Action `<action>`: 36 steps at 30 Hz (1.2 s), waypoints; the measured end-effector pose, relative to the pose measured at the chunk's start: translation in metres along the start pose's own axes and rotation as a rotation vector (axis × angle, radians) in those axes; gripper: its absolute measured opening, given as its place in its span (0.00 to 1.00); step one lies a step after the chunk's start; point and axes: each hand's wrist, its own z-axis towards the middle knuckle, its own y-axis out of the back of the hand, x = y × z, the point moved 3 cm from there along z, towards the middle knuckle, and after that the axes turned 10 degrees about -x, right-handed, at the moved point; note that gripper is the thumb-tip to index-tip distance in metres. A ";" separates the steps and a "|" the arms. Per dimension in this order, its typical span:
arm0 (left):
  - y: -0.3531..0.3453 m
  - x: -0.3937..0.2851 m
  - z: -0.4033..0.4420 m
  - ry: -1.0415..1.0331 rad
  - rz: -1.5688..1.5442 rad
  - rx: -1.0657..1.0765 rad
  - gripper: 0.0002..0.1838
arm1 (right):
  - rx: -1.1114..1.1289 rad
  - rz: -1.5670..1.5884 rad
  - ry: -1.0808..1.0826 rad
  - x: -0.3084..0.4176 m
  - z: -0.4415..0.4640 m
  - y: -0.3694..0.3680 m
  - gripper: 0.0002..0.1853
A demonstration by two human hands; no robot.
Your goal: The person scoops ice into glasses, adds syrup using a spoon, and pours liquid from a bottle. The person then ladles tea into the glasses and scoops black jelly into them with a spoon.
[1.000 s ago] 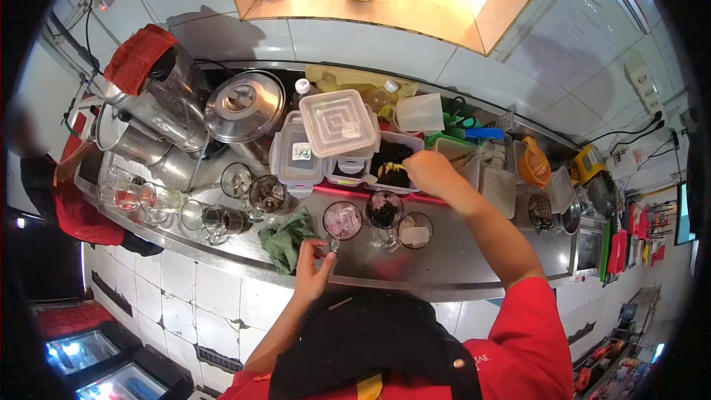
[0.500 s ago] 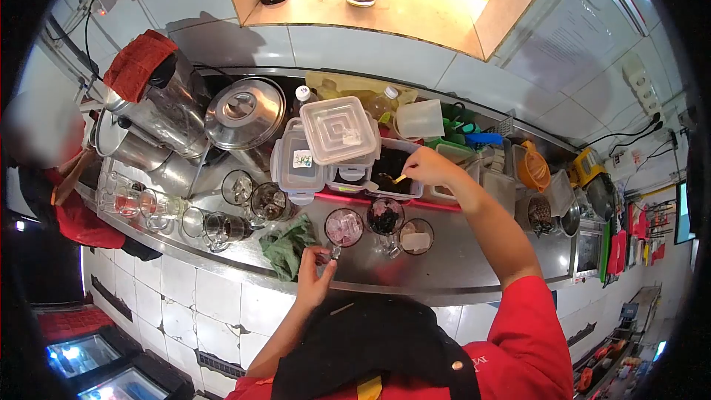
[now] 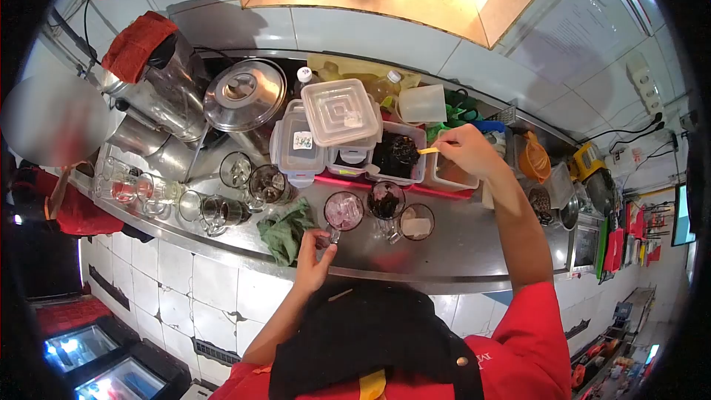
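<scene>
My left hand (image 3: 317,253) holds the handle of a glass mug with pink contents (image 3: 344,211) near the counter's front edge. In my right hand (image 3: 465,151) is the yellow handle of a spoon (image 3: 427,151). The spoon's other end is at a mound of dark, glossy pieces (image 3: 401,150) in an open plastic container (image 3: 421,170). To the right of the pink mug stand a mug with dark contents (image 3: 386,201) and one with a pale block (image 3: 417,221). A green cloth (image 3: 285,230) lies left of my left hand.
Lidded containers (image 3: 341,113) are stacked behind the mugs. Several glass mugs (image 3: 215,211), a lidded steel pot (image 3: 244,96) and a steel dispenser (image 3: 167,92) stand left. An orange strainer (image 3: 533,160) is at right. Another person in red (image 3: 85,206) stands at far left.
My right hand has moved right and slightly up with the spoon, and the dark pieces now show heaped at its end. My left hand stays at the mug handle.
</scene>
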 end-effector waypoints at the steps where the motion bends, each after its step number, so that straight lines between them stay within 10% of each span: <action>1: 0.000 -0.001 0.000 -0.020 -0.004 0.005 0.17 | -0.032 -0.035 0.046 0.015 -0.008 0.008 0.13; 36: 0.007 -0.013 -0.005 -0.046 0.018 -0.010 0.19 | -0.334 -0.079 0.194 0.047 -0.113 -0.072 0.09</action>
